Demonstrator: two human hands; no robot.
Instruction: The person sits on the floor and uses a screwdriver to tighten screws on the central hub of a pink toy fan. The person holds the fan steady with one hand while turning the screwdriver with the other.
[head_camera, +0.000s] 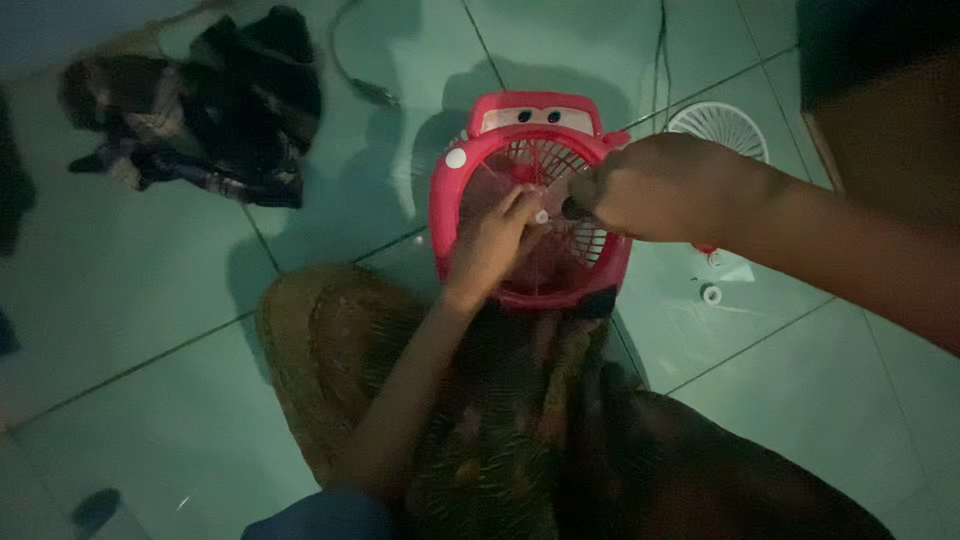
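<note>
Two hands meet at the centre of a small red fan (530, 195) lying face-up on the green tiled floor (150, 300), its lower edge against the person's lap in a dark patterned cloth (480, 400). Fan is boxy with rounded corners, long axis running away from the person, top end with a pale window-shaped sticker (537, 118) pointing far; a white round knob (456, 158) sits on its upper left corner. Left hand (495, 235) rests on the grille, fingers pinched narrow on a small white bit at the hub. Right hand (640, 185) comes in from the right, closed around a dark tool-like tip at the same hub; what it is, can't tell. White round grille (722, 128) lies flat just right of the fan, a small white ring (711, 294) nearby. Dark bundle of clothes (200, 110) lies well apart at upper left; a cable (360, 85) runs above the fan.
</note>
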